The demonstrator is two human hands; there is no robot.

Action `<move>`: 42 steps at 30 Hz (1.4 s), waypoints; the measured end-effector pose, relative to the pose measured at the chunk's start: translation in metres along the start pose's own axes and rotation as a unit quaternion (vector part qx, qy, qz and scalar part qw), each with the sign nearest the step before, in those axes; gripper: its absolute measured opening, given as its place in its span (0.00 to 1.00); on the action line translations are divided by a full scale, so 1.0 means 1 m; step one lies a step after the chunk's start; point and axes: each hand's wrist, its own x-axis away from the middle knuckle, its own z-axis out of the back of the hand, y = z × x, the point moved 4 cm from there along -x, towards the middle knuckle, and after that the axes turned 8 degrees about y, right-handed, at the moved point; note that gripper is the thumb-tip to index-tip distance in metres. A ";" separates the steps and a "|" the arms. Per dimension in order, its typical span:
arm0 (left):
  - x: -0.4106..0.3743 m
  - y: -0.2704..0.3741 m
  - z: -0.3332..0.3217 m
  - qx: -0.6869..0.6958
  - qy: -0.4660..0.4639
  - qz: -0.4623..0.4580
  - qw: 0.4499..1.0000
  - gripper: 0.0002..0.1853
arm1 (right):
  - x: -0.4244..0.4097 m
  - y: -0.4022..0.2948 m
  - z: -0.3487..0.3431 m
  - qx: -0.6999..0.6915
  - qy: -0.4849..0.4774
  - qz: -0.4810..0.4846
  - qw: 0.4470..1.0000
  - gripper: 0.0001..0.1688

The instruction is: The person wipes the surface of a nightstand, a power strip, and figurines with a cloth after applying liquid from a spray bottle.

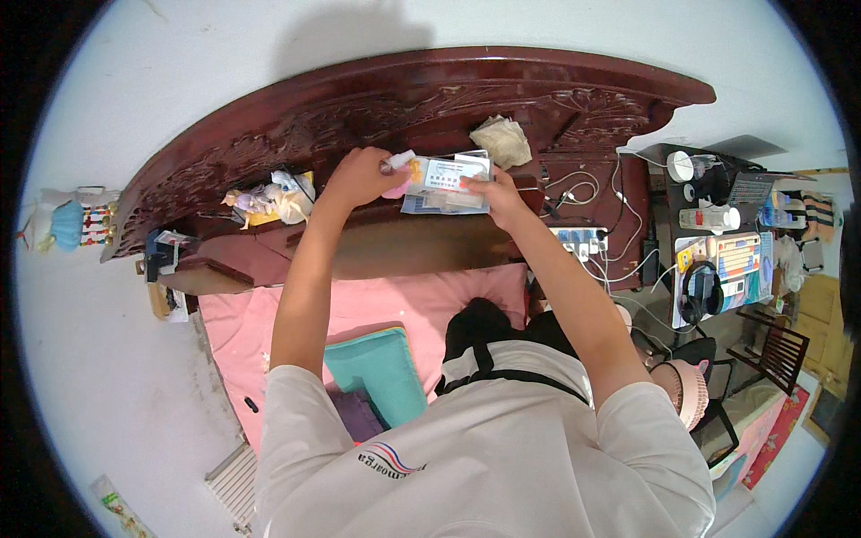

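Note:
Over the shelf of a dark red carved wooden headboard [430,101], both of my hands are raised. My left hand [363,176] has its fingers closed on a small white-capped item [401,159], possibly a bottle; the fingers hide most of it. A pink item [397,189] shows just below those fingertips, and I cannot tell whether they hold it too. My right hand [503,196] pinches the right edge of a stack of flat plastic packets [444,202]. A white printed card [449,176] bearing writing lies on top, under my thumb. Behind the stack sits a crumpled beige cloth [503,141].
Dolls [272,198] lie on the shelf at left. A power strip [578,241] with white cables is at right, near a desk holding a laptop [750,188], a keyboard [738,255] and headphones [701,292]. Below me, a teal pillow [377,366] rests on the pink bed [255,336].

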 end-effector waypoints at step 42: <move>0.077 0.039 -0.069 0.384 0.131 0.108 0.907 0.15 | 0.082 -0.041 0.113 -0.107 0.075 0.004 0.991 0.24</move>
